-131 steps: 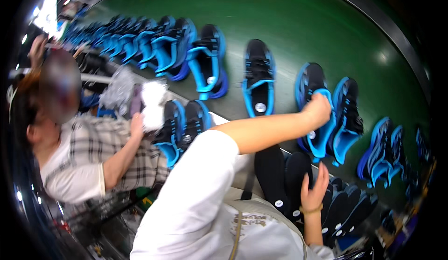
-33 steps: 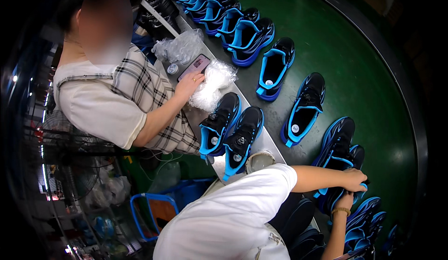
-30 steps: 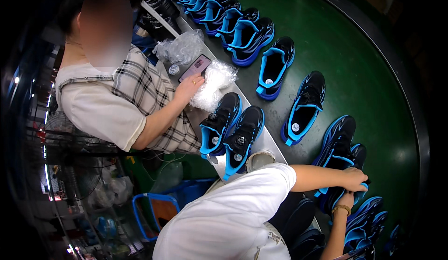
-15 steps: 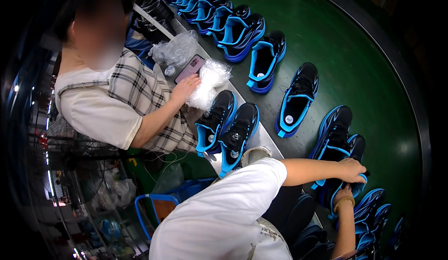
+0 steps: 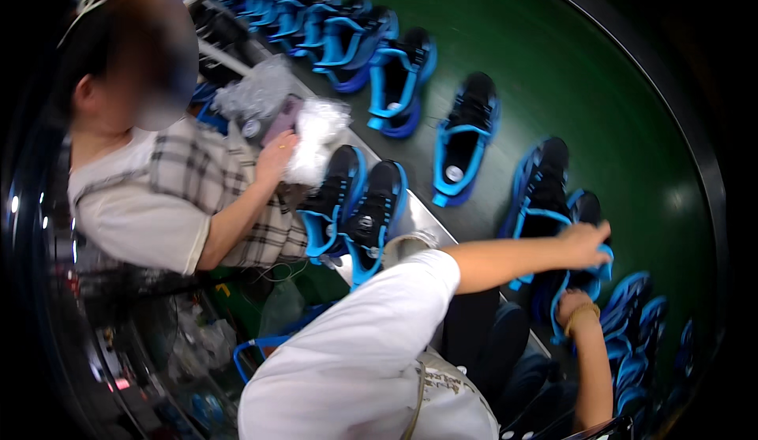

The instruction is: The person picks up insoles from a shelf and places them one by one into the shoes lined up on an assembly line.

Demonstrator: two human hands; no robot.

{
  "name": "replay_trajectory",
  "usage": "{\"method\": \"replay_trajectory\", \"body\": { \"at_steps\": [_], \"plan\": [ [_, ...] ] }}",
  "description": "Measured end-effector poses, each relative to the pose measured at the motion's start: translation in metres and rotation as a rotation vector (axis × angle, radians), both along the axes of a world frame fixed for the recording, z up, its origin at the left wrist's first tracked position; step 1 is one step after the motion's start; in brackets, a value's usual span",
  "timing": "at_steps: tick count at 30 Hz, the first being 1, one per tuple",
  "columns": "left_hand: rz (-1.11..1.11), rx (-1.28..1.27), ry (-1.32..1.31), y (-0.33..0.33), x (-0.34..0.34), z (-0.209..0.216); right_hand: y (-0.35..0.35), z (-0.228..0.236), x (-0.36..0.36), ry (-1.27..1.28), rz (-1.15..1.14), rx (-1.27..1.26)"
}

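Note:
A black sneaker with bright blue trim (image 5: 585, 205) lies beneath both of my hands at the right, its middle mostly covered by them. My left hand (image 5: 586, 246) is over its upper, fingers stretched out and slightly blurred. Lower down, my right hand (image 5: 575, 307), with a bracelet at the wrist, is closed at the shoe's blue-edged collar, fingers partly hidden. Close on the left is another such sneaker (image 5: 545, 176), toe pointing away. Farther left, a single sneaker (image 5: 467, 136) shows a round white sticker on its insole.
Matching sneakers line the green surface (image 5: 568, 69), reaching far left and near right. Two sneakers (image 5: 377, 215) stand on the metal ledge beside a round container (image 5: 408, 244). A co-worker's hand (image 5: 278, 156) rests near white plastic wrapping (image 5: 314, 144) and a phone (image 5: 286, 116). Dark insole-like pieces (image 5: 505, 337) are by me.
My left hand has lifted off the shoe's collar and its fingers have straightened. The right hand remains at the collar. The whole view has shifted, with shoes appearing farther left.

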State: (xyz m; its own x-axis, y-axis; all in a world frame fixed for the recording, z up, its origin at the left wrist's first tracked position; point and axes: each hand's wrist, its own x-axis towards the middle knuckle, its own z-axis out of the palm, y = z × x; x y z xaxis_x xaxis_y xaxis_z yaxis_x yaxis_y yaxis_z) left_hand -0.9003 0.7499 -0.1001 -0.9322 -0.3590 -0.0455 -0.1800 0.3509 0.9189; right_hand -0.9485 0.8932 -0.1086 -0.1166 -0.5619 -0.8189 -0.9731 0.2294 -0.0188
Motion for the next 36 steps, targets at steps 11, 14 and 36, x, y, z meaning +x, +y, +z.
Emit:
{"method": "replay_trajectory", "body": {
  "at_steps": [11, 14, 36],
  "plan": [
    [-0.238, -0.84, 0.289, 0.003, 0.005, -0.008, 0.023, 0.014, 0.046, 0.009, -0.437, -0.465],
    [-0.31, -0.861, 0.15, 0.004, 0.012, -0.003, 0.055, 0.019, 0.069, 0.15, -0.56, -1.155],
    [-0.462, -1.576, -0.166, 0.037, -0.004, -0.005, 0.068, 0.026, 0.098, 0.291, -0.795, -1.216]
  ]
}}
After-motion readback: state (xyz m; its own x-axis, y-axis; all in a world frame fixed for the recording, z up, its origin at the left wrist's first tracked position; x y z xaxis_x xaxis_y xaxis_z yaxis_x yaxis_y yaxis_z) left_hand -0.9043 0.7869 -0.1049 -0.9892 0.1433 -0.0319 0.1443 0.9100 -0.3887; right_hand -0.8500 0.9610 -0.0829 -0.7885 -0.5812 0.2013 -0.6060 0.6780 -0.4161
